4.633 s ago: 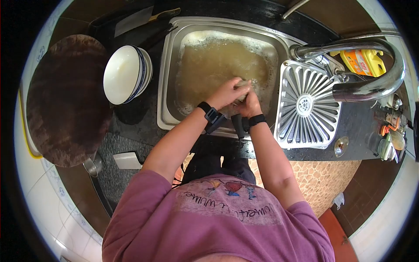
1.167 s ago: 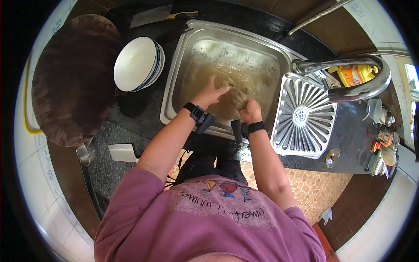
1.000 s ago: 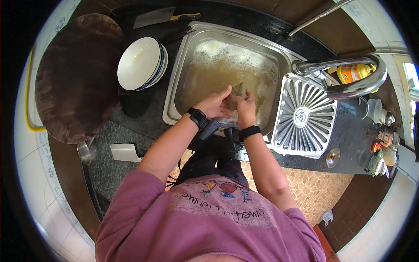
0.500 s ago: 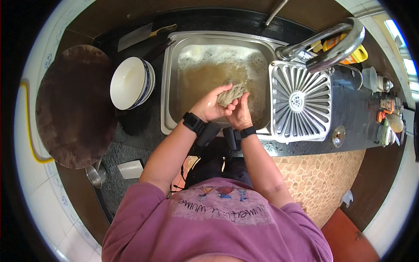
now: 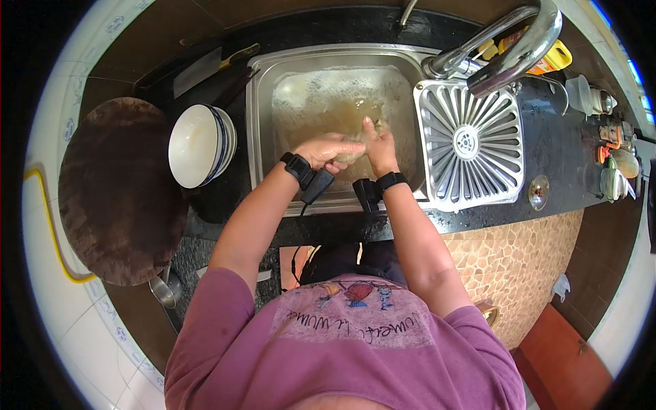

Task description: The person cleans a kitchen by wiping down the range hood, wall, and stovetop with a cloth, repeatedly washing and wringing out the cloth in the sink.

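Over the stainless steel sink (image 5: 254, 130), both hands are close together around a wadded grey-beige dishcloth (image 5: 351, 156), which looks wet and slightly blurred. My left hand (image 5: 321, 149) is closed on its left side, the thumb stretched across the top. From the right, my right hand (image 5: 382, 149) grips it with the thumb pointing up; most of its fingers are hidden. Cloudy brownish water (image 5: 328, 113) with white foam along the far side lies below. Each wrist wears a black strap with a small box.
A ribbed drainer tray (image 5: 467, 195) and a curved faucet (image 5: 547, 34) are on the right. To the left stand stacked white bowls (image 5: 193, 147), a cleaver (image 5: 198, 73) and a large round dark wooden board (image 5: 123, 198). A yellow bottle (image 5: 557, 56) stands behind the faucet.
The hands have shifted slightly, and the cloth is now more covered between them. My left thumb lies flatter, and my right hand is more upright. The camera view has tilted a little.
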Tool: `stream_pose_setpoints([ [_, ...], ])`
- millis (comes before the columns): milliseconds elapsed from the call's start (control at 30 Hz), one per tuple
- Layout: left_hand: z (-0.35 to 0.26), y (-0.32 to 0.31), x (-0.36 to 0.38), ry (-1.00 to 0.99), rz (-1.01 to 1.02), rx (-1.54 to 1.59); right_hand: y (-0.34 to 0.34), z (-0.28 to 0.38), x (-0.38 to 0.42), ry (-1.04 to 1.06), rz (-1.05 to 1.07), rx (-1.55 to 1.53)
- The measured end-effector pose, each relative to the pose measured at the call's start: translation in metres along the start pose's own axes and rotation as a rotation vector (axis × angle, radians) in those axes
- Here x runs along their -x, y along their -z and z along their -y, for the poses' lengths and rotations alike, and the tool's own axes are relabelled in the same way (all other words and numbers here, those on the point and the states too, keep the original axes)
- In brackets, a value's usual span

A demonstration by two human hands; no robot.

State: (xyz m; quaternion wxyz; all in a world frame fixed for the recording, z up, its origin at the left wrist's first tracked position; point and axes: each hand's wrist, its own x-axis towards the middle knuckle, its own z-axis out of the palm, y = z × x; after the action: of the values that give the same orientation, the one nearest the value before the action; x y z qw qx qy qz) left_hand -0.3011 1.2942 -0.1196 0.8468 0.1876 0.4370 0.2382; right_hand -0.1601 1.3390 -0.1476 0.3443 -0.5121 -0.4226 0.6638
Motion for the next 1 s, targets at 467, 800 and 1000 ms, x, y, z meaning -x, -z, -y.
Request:
stream_pose_setpoints([
  [467, 0.008, -0.013, -0.016, -0.241, -0.484, -1.443, 0.005, -0.019, -0.008, -0.283, -0.085, 0.332],
  [800, 0.017, 0.0, -0.005, 0.011, 0.251, 0.611, -0.009, 0.005, 0.018, -0.057, 0.222, -0.675],
  [1000, 0.008, -0.011, 0.007, -0.022, 0.089, 0.391, -0.011, 0.008, 0.013, -0.134, 0.112, -0.617],
])
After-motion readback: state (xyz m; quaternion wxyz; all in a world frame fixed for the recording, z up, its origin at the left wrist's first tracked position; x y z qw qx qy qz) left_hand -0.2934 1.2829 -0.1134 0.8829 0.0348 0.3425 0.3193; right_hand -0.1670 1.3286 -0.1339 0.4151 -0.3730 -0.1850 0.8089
